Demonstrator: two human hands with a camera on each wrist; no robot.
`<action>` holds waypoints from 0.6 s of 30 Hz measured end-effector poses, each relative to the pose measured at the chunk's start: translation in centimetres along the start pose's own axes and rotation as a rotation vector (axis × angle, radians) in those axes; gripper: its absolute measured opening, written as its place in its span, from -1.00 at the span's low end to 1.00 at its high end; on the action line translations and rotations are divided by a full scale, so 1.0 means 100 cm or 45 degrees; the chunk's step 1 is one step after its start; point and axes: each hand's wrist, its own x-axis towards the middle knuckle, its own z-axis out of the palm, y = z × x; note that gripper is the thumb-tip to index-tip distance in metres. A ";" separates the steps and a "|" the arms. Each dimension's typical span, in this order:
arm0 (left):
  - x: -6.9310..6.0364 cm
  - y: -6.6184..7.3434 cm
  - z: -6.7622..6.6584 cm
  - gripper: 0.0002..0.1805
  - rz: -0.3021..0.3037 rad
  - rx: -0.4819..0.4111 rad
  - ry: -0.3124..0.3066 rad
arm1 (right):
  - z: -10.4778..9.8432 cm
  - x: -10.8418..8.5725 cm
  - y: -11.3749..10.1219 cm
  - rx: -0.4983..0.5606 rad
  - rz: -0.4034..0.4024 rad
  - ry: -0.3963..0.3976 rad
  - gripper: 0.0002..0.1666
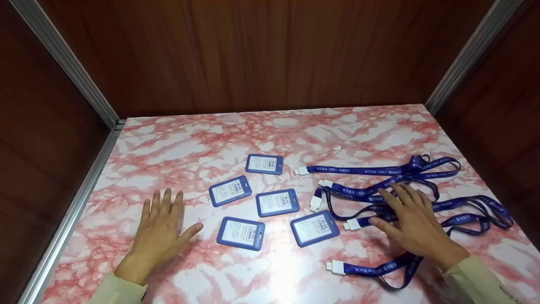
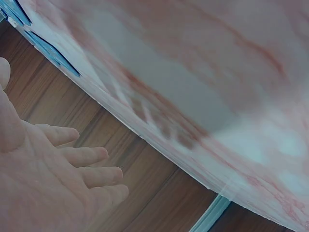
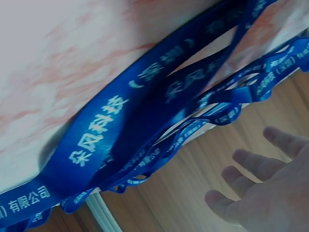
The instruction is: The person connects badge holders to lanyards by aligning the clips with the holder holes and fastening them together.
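Note:
Several blue card holders with white printed inserts lie flat mid-table in the head view; one card holder [image 1: 239, 233] is closest to my left hand [image 1: 158, 232]. That hand is held palm down, fingers spread and straight, with nothing in it. My right hand [image 1: 411, 223] hovers over a group of blue lanyards, its fingers extended and holding none of them. In the right wrist view a lanyard [image 3: 99, 130] with white lettering shows apart from the fingers. White plastic buckles, such as one buckle [image 1: 336, 267], end the lanyards and point left.
A red-and-white marbled tabletop [image 1: 190, 147] carries everything. Dark wood panels [image 1: 270, 55] stand behind and at both sides, joined by metal corner posts [image 1: 63, 55]. One lanyard [image 1: 379, 270] lies nearer the front than the others.

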 end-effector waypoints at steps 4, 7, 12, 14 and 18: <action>0.001 0.001 0.001 0.09 0.009 0.005 -0.003 | 0.000 -0.001 -0.006 0.015 -0.024 -0.007 -0.06; 0.001 0.001 0.002 0.09 0.010 0.009 -0.005 | 0.000 -0.001 -0.009 0.023 -0.048 0.004 -0.08; 0.001 0.001 0.002 0.10 0.011 0.016 -0.004 | 0.002 -0.001 -0.014 0.022 -0.101 0.045 -0.11; 0.002 0.001 0.003 0.10 0.011 0.019 -0.003 | 0.003 -0.001 -0.016 0.023 -0.127 0.064 -0.12; 0.002 0.002 0.003 0.10 0.013 0.021 -0.002 | 0.004 -0.001 -0.021 0.027 -0.173 0.086 -0.13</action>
